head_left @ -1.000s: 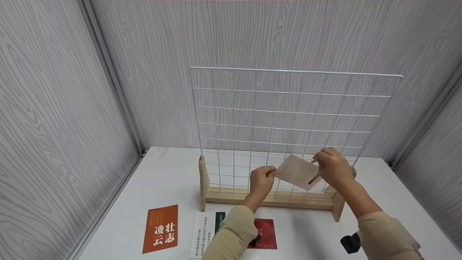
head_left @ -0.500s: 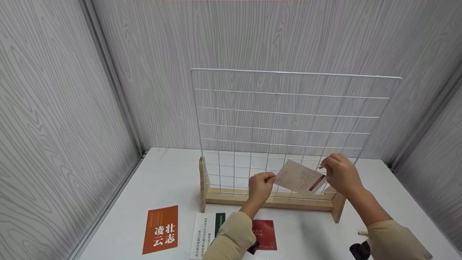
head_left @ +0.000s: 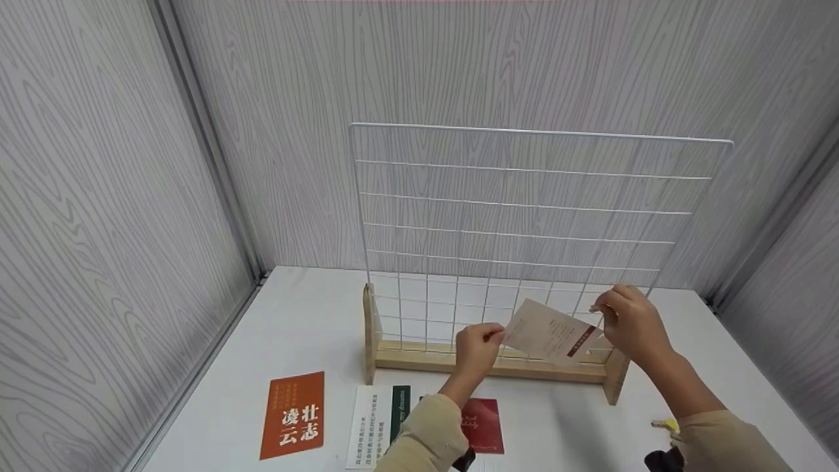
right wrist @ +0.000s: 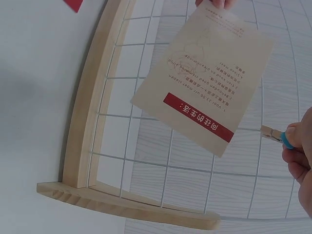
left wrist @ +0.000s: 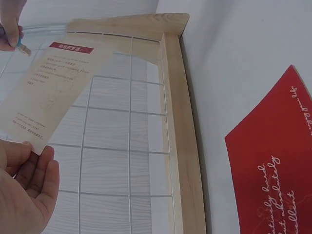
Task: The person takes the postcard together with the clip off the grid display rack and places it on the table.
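Note:
My left hand (head_left: pixel 477 351) pinches one corner of a cream card (head_left: pixel 550 331) that has a red band and small print. The card hangs tilted in front of the lower part of a white wire grid (head_left: pixel 524 210). To the right, my right hand (head_left: pixel 634 322) pinches a small wooden clothespin (right wrist: pixel 272 133) with a blue piece at the fingers. The right wrist view shows the clothespin apart from the card, in front of the grid wires. In the left wrist view the left thumb and fingers (left wrist: pixel 41 170) hold the card's near end.
A wooden stand (head_left: pixel 491 366) bears the grid. On the white table lie an orange card (head_left: pixel 292 414), a white-and-green card (head_left: pixel 375 426) and a red card (head_left: pixel 485 426), the latter two partly behind the left sleeve. A small yellow item (head_left: pixel 667 425) lies near the right sleeve.
Both hands have moved slightly down and to the right, and the cream card has come down with the left one. The yellow item has come into view beside the right sleeve.

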The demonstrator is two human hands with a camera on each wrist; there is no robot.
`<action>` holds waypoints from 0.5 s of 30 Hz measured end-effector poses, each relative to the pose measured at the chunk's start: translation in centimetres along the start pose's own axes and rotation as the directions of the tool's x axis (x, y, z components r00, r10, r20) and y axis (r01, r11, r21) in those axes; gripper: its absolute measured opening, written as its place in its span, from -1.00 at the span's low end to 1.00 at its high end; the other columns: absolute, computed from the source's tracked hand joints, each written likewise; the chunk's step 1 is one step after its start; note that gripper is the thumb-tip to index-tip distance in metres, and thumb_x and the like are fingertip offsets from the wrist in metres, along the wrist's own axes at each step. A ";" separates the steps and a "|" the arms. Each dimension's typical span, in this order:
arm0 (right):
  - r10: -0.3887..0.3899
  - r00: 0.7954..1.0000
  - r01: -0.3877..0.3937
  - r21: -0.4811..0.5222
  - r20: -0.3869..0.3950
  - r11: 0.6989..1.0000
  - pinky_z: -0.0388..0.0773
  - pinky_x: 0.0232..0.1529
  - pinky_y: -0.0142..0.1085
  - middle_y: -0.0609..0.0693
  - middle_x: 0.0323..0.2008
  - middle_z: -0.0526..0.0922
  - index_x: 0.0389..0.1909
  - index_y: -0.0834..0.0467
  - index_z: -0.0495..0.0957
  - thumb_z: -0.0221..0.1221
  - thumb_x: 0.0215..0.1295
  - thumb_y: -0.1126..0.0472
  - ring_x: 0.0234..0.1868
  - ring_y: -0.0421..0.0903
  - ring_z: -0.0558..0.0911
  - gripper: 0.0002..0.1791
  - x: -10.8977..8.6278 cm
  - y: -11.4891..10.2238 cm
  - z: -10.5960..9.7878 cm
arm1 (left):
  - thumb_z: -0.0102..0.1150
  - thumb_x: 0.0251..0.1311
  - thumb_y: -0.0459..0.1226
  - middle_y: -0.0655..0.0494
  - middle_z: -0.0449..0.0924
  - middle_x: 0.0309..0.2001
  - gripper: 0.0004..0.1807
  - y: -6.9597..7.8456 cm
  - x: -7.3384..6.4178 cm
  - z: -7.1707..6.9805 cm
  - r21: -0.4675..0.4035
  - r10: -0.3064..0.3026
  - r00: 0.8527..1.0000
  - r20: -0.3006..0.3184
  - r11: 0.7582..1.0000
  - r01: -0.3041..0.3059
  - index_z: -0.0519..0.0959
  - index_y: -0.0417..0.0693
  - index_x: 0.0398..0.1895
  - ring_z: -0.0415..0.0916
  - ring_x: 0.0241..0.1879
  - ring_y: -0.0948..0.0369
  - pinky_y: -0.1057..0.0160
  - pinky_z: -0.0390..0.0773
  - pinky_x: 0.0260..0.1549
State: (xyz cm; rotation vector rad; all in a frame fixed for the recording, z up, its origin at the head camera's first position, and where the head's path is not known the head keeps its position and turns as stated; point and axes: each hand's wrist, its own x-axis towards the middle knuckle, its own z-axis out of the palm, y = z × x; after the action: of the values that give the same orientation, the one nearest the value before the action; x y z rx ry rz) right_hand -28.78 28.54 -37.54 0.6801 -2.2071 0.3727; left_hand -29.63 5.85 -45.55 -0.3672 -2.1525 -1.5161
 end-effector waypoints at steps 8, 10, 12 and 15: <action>0.035 0.999 -0.035 0.000 0.024 0.999 0.38 -0.52 -0.27 -0.04 -0.56 0.38 -0.60 0.22 0.45 0.15 -0.21 0.63 -0.48 -0.13 0.39 -0.74 -0.6 0.5 -0.5 | 0.20 -0.12 -0.47 0.09 0.57 -0.56 -0.96 -0.2 -0.8 0.4 -0.007 -0.005 1.000 -0.008 1.000 0.004 0.62 -0.23 -0.57 0.40 -0.60 0.37 0.48 0.40 -0.64; 0.042 0.999 -0.042 -0.001 0.026 0.999 0.37 -0.52 -0.26 -0.04 -0.57 0.38 -0.60 0.22 0.44 0.17 -0.21 0.63 -0.49 -0.12 0.39 -0.74 -0.7 0.6 -0.6 | 0.20 -0.13 -0.47 0.09 0.56 -0.56 -0.96 -0.3 -0.9 0.5 -0.016 -0.017 1.000 -0.008 1.000 0.017 0.62 -0.23 -0.57 0.39 -0.60 0.38 0.48 0.40 -0.64; 0.038 0.999 -0.038 -0.002 0.018 0.999 0.36 -0.53 -0.26 -0.04 -0.57 0.39 -0.60 0.22 0.43 0.19 -0.22 0.62 -0.49 -0.12 0.39 -0.74 -0.9 0.7 -0.7 | 0.20 -0.13 -0.48 0.09 0.56 -0.56 -0.96 -0.5 -1.1 0.6 -0.023 -0.020 1.000 -0.008 1.000 0.020 0.62 -0.24 -0.57 0.38 -0.61 0.39 0.48 0.40 -0.65; 0.047 0.999 -0.047 0.000 0.011 0.999 0.37 -0.52 -0.26 -0.03 -0.56 0.40 -0.59 0.23 0.44 0.19 -0.22 0.62 -0.47 -0.12 0.40 -0.74 -1.1 1.0 -0.8 | 0.20 -0.13 -0.48 0.09 0.56 -0.56 -0.96 -0.7 -1.4 0.7 -0.024 -0.024 1.000 -0.010 0.999 0.024 0.62 -0.23 -0.56 0.38 -0.61 0.39 0.48 0.40 -0.65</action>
State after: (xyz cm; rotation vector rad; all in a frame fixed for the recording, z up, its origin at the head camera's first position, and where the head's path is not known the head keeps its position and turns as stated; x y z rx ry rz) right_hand -28.23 30.11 -37.92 0.6330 -2.2370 0.3939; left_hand -28.95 6.32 -46.98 -0.3422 -2.1403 -1.5544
